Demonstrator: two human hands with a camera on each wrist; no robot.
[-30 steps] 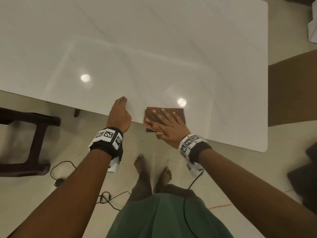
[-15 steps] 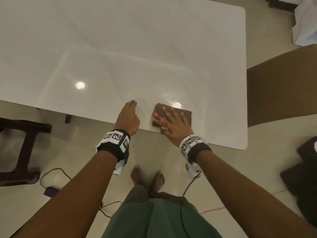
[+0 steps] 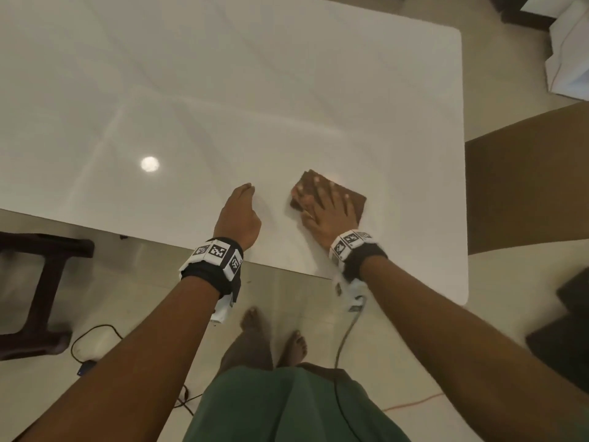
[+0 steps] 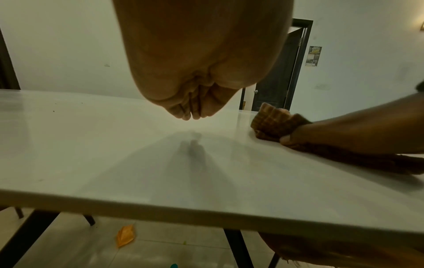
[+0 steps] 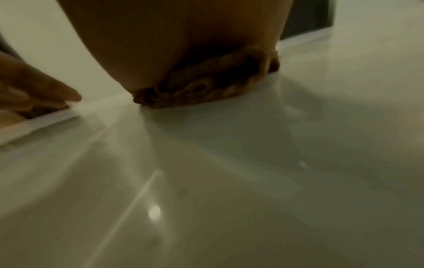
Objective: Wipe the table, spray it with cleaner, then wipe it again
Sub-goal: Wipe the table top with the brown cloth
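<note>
Two hands are over the white bench [image 3: 242, 100], near its edge closest to you. Your right hand [image 3: 330, 215] lies flat on a folded brown cloth [image 3: 353, 199], fingers straight and spread, palm pressing it onto the bench top. In the right wrist view the cloth [image 5: 206, 85] is bunched under the heel of that hand. From the left wrist view the cloth [image 4: 273, 119] curls up past the fingertips, its waffle weave showing.

Your left hand [image 3: 237, 215] is at about 9 o'clock from the cloth, just beside it and apart from it. It grasps nothing; its fingers [image 4: 190, 112] are curled loosely together and hang just above the bench, with their shadow below.

Round light reflections shine on the glossy top, one at 9 o'clock from your left hand. A few dark specks lie on the far left of the surface in the left wrist view. No container shows in any view. On the floor lies an orange leaf [image 4: 125, 235] under the bench, and a dark wooden stool [image 3: 38, 291] stands at 8 o'clock.
</note>
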